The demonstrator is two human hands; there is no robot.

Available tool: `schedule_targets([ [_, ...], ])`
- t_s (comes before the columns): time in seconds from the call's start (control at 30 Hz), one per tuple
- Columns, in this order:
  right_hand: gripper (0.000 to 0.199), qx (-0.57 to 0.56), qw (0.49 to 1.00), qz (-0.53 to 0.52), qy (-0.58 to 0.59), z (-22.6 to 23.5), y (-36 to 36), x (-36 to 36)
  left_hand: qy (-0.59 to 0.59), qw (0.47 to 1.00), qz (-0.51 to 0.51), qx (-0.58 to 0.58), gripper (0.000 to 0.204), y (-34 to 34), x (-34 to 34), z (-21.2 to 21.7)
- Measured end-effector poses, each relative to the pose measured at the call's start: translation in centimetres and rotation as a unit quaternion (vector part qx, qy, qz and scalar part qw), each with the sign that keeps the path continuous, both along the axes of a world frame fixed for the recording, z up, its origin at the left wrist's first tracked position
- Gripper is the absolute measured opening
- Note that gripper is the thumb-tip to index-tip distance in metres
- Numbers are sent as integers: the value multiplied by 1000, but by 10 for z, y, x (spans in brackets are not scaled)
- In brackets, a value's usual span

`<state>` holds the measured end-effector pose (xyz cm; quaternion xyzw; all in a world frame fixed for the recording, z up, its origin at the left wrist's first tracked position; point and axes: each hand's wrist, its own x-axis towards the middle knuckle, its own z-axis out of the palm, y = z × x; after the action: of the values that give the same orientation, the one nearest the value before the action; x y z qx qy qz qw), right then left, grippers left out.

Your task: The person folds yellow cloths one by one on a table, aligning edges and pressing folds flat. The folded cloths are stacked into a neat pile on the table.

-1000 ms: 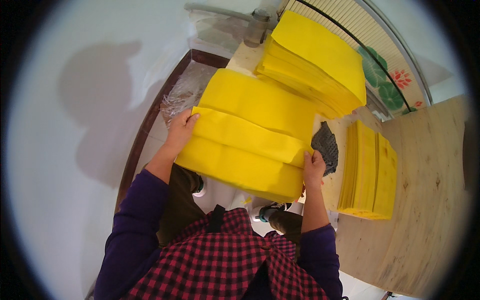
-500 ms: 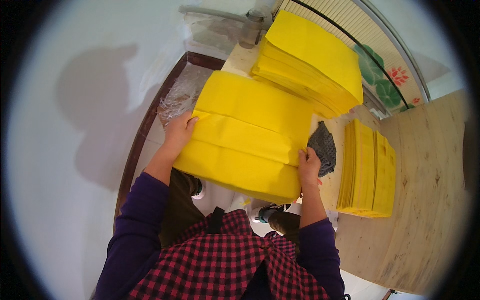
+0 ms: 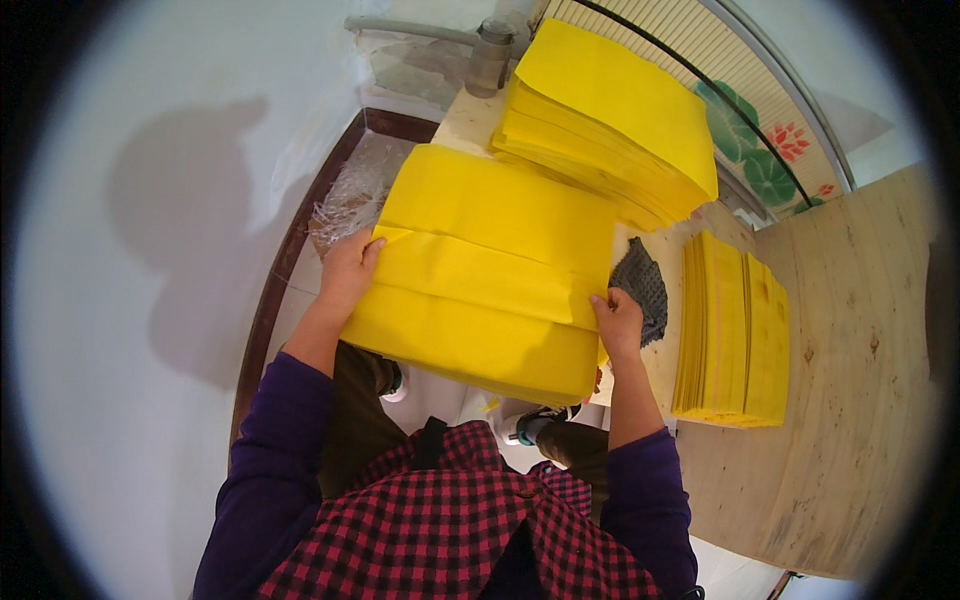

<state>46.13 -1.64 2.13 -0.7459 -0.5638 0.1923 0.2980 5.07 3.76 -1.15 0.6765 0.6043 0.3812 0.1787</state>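
Sheets point(image 3: 500, 205), all bright yellow, sit in a big pile right in front of the person, between the two hands. A folded-looking yellow band point(image 3: 480, 278) runs across the top of them, from one side to the other. The left hand point(image 3: 347, 272) has the left end of it, with the thumb on top and the other fingers tucked out of my sight, so it looks like a pinch. The right hand point(image 3: 620, 322) pinches the other end, with its thumb and first finger close together on the edge. I can't tell how hard they squeeze.

To me, the step right now looks like holding the band straight at both ends. I think the next move calls for both hands to work as a team, so that the band doesn't go crooked or wrinkle. The right end sits lower in my view than the left, so the two sides need watching.

Behind, another yellow pile point(image 3: 610, 105) stands on the wooden table point(image 3: 465, 120). A third yellow stack point(image 3: 735, 335) is off to the right, past a crumpled grey cloth point(image 3: 640, 290) that is just beside the right hand. Near the back, a see-through jug point(image 3: 490, 60) stands by the wall
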Motion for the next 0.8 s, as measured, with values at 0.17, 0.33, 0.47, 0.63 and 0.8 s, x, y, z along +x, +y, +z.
schedule_targets([
  [0.17, 22, -17, 999, -26, 12, -4, 4, 0, 0, 1000, 4, -2, 20, 1, -1, -4],
  [0.33, 27, -23, 999, -35, 9, -7, 5, 1, 5, 1000, 8, -11, 22, 1, -1, -4],
  [0.47, 21, -35, 998, -47, 38, -4, 3, -1, -17, 999, 7, -28, 20, 2, -3, -7],
  [0.63, 18, -21, 996, -50, 76, -1, 1, -5, -168, 984, -7, -62, 18, 6, -4, -13],
  [0.8, 17, -24, 993, -57, 105, -5, -1, -4, -199, 978, -13, -53, 17, 2, -9, -16],
])
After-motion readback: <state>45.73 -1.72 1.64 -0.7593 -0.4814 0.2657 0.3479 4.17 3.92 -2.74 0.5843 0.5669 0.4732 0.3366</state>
